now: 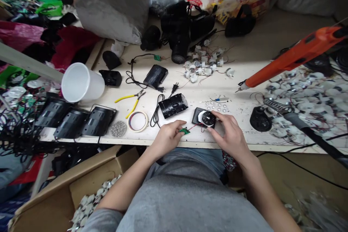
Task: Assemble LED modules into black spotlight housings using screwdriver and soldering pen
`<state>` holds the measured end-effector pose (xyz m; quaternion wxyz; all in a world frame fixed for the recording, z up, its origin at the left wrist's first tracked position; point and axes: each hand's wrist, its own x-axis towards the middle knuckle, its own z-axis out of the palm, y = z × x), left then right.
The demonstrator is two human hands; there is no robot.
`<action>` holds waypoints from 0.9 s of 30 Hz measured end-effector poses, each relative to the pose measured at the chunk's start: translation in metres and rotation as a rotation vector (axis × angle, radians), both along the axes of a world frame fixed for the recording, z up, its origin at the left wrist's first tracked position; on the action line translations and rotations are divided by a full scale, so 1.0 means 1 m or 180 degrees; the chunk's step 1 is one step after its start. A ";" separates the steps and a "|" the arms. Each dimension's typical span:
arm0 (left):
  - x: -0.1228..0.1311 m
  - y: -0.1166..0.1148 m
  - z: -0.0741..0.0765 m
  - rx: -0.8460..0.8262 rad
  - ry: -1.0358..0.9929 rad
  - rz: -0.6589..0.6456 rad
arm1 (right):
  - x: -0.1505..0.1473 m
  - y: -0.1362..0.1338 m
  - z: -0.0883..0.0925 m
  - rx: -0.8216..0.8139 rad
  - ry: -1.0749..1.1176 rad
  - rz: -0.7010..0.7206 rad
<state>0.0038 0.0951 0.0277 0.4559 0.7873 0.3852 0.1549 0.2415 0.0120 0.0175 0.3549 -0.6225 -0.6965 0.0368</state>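
Note:
Between the thumb and fingers of my left hand is a small green circuit board, held over the table's front edge. A red wire runs from it toward a motor part with a round black top and a white collar. That part sits on a black square piece. Around its right side curve the thumb and fingers of my right hand, gripping it. Just behind lie several small silvery pieces and a blue-handled screwdriver. A black cylindrical housing rests to the left.
Yellow-handled pliers, a tape roll, a dish of screws and a white tub stand left. An orange electric screwdriver hangs at right, above a soldering iron and piled motors. A person's hand shows at the top.

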 end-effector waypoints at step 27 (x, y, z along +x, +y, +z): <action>0.005 -0.002 0.015 -0.0288 0.0279 -0.0506 | -0.009 0.006 -0.004 0.0120 -0.0044 -0.0283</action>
